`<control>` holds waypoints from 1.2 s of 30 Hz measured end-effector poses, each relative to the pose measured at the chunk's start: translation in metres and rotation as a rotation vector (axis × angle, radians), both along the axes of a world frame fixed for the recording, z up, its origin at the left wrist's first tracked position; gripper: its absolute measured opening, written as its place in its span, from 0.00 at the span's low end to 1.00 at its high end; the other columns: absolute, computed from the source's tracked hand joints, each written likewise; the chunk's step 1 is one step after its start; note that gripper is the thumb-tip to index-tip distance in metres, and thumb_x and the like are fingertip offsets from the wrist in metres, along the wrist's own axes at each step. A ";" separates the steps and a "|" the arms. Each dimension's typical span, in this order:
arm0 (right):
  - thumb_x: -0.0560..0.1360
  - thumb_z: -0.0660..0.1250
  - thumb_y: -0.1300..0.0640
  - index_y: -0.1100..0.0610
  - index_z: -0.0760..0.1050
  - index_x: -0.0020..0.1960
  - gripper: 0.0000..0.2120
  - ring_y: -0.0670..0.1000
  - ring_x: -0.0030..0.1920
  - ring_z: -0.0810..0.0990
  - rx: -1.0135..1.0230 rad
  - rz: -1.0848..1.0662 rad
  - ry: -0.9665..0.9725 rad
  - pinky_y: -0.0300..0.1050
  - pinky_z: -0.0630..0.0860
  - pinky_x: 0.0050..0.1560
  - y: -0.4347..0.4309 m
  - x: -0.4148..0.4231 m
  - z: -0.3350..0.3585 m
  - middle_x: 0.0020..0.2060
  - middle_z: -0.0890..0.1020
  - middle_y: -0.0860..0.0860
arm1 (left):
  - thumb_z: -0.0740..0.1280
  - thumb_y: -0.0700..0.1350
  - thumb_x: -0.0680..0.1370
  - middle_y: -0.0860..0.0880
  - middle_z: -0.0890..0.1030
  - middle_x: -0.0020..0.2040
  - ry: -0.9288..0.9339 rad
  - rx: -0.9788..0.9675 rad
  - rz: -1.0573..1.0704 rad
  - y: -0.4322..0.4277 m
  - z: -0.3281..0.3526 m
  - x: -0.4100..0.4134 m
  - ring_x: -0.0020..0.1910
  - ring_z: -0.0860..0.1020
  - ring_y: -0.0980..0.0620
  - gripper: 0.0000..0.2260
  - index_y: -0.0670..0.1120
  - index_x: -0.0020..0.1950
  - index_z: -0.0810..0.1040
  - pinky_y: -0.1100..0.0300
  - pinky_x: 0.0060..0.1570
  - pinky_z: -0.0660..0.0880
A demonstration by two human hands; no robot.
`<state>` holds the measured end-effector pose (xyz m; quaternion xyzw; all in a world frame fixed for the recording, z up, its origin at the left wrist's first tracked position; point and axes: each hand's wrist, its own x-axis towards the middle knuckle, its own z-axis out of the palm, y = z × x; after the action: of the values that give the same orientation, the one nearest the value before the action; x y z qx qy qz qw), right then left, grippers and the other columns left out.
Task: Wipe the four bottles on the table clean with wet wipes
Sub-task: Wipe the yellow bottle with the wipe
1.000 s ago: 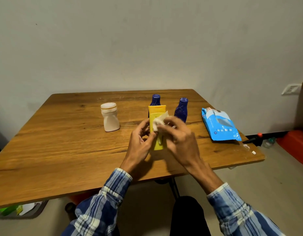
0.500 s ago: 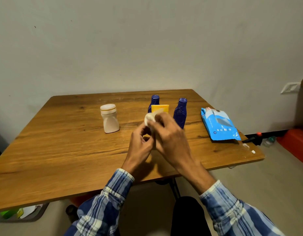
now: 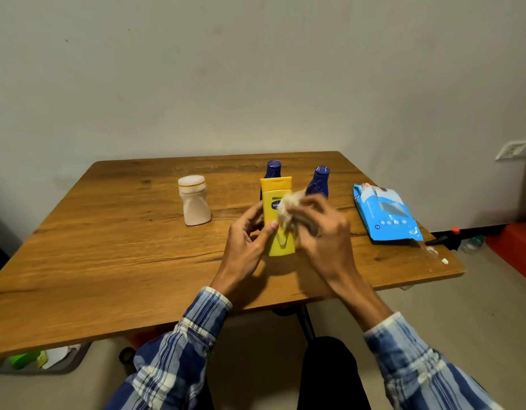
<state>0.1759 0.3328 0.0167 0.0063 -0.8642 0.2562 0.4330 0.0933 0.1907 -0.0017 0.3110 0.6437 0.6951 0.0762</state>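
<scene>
Standing upright over the middle of the table (image 3: 108,261), the yellow bottle (image 3: 273,187) is held low on its left side by the left hand (image 3: 244,247), thumb and fingers curled round it. The right hand (image 3: 326,238), blurred, clutches a crumpled wipe (image 3: 286,205) and presses it to the bottle's front. Whether the base touches the table I cannot tell. Just behind stands a blue bottle (image 3: 273,168), partly hidden by the yellow cap, with a second blue bottle (image 3: 319,182) to its right. A white bottle (image 3: 193,201) stands apart to the left. A blue wipes pack (image 3: 385,216) lies near the table's right edge.
</scene>
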 end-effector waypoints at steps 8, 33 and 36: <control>0.73 0.71 0.67 0.61 0.81 0.59 0.14 0.48 0.56 0.78 0.102 0.075 -0.083 0.42 0.82 0.51 -0.009 0.000 -0.010 0.58 0.77 0.54 | 0.66 0.35 0.80 0.49 0.80 0.65 -0.025 0.057 0.055 0.000 0.011 -0.006 0.65 0.79 0.51 0.21 0.48 0.71 0.70 0.55 0.60 0.79; 0.73 0.68 0.66 0.62 0.79 0.64 0.18 0.52 0.62 0.76 0.121 0.071 0.001 0.48 0.81 0.58 -0.019 0.009 0.007 0.61 0.77 0.56 | 0.66 0.36 0.81 0.45 0.79 0.67 0.005 0.134 0.037 -0.013 0.026 0.001 0.67 0.79 0.50 0.21 0.44 0.74 0.71 0.56 0.58 0.80; 0.73 0.71 0.68 0.62 0.80 0.62 0.17 0.52 0.60 0.77 0.016 0.004 0.087 0.47 0.82 0.54 -0.017 0.001 0.022 0.59 0.77 0.57 | 0.65 0.36 0.81 0.45 0.80 0.67 0.008 0.133 0.015 -0.012 0.025 0.005 0.65 0.80 0.50 0.21 0.41 0.75 0.70 0.57 0.56 0.80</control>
<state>0.1774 0.3158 0.0388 0.0227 -0.8466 0.2496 0.4695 0.0986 0.1789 0.0234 0.3131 0.5986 0.7358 0.0476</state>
